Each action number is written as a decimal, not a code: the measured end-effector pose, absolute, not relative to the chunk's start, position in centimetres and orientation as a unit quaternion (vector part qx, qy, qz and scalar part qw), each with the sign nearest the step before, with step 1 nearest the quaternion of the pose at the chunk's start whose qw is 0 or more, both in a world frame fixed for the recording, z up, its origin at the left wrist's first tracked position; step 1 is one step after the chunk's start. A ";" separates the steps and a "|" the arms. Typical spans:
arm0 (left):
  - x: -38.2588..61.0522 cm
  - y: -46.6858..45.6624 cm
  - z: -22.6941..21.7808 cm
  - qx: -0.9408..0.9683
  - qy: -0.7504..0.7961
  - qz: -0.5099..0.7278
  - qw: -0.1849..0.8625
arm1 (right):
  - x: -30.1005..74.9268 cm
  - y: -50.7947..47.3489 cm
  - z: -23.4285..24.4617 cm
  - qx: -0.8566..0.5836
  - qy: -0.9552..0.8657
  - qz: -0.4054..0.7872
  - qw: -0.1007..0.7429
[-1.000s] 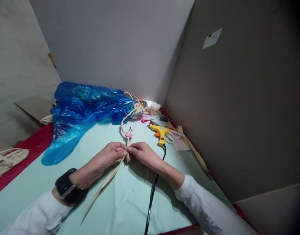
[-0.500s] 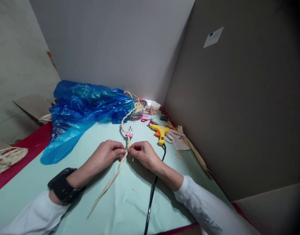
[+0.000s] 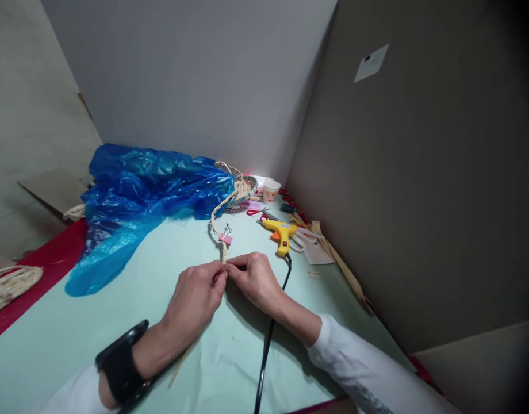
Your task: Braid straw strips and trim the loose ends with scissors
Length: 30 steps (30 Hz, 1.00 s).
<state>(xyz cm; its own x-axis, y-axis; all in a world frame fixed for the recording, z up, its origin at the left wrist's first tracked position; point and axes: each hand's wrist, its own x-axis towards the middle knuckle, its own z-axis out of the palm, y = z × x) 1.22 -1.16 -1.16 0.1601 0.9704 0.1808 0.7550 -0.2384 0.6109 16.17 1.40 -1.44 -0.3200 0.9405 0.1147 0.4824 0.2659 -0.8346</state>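
Observation:
A pale straw braid [image 3: 224, 253] runs from the woven basket [image 3: 246, 190] at the back down to my fingers. A pink binder clip [image 3: 225, 237] grips the braid a little above my hands. My left hand [image 3: 198, 293] is closed with its fingertips on the braid's lower end. Pressed against the same spot, my right hand [image 3: 255, 282] pinches the braid between thumb and forefinger. A loose strand end [image 3: 180, 367] shows below my left wrist; the rest of it is hidden under that hand.
A yellow glue gun [image 3: 282, 232] with a black cord [image 3: 264, 356] lies to the right, by scissors [image 3: 264, 213]. Blue plastic sheeting [image 3: 156, 181] covers the back left. A paper cup [image 3: 271, 190] stands near the corner. Dried strips [image 3: 344, 267] lie along the right wall.
My left hand has turned over and moved in toward the right fingers, now covering most of the loose strands. My right hand has stayed nearly in place. The view has shifted slightly.

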 end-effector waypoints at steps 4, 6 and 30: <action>1.8 -2.0 -1.7 0.756 0.573 0.276 0.158 | 16.5 1.9 -1.8 -0.466 -0.696 0.436 0.330; 1.9 -2.2 -2.0 0.764 0.562 0.274 0.158 | 16.5 2.0 -2.0 -0.462 -0.674 0.467 0.337; -0.1 1.1 -2.4 0.591 0.559 0.277 0.511 | 17.0 1.8 -0.5 -0.484 -0.786 0.302 0.239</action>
